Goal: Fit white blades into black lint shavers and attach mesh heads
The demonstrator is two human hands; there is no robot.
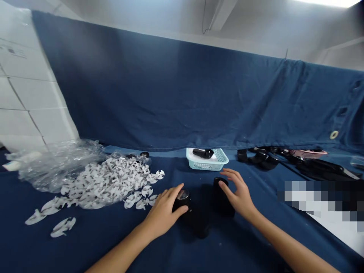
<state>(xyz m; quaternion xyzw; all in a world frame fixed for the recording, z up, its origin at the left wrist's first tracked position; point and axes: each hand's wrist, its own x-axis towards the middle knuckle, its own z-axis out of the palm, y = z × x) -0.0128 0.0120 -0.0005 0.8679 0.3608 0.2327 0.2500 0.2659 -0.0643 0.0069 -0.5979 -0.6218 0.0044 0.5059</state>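
My left hand (163, 212) wraps a black cylinder with a shiny round end (182, 201) lying on the blue cloth. My right hand (240, 195) rests with fingers spread against a second black cylinder (221, 197) standing just to the right. The two cylinders sit close together, and a dark part (201, 223) lies between and below them, hard to make out.
A pile of white flat cut-outs (105, 184) spreads on the left beside crumpled clear plastic (57, 163). A small light-blue basket (207, 161) with a black part stands behind the hands. Black parts (264, 157) lie at back right. A blue curtain (182, 98) hangs behind.
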